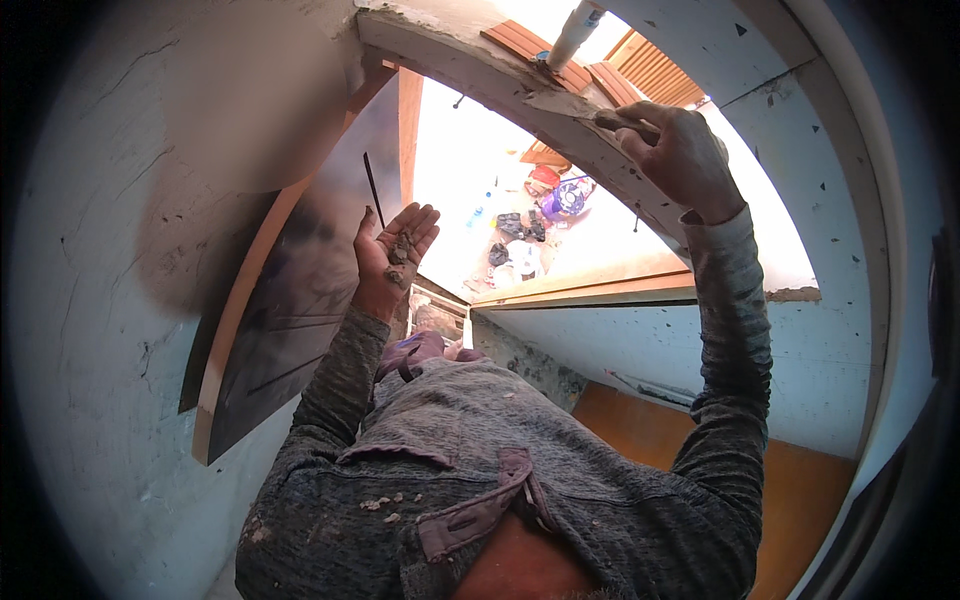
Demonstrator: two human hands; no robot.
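My left hand is held palm up with its fingers stretched out. Small lumps of wet grey-brown mortar lie on that palm. Up at the right, my right hand is closed around the dark handle of a trowel. The trowel's pale, smeared blade reaches leftward against the rough edge of the window reveal. Fresh-looking filler along that edge partly merges with the blade, so the blade's exact outline is hard to tell.
An open shutter panel with a wooden edge stands at the left, a thin dark rod beside it. A wooden sill runs below the bright opening. Bags and a purple container lie beyond. A pale pipe is above.
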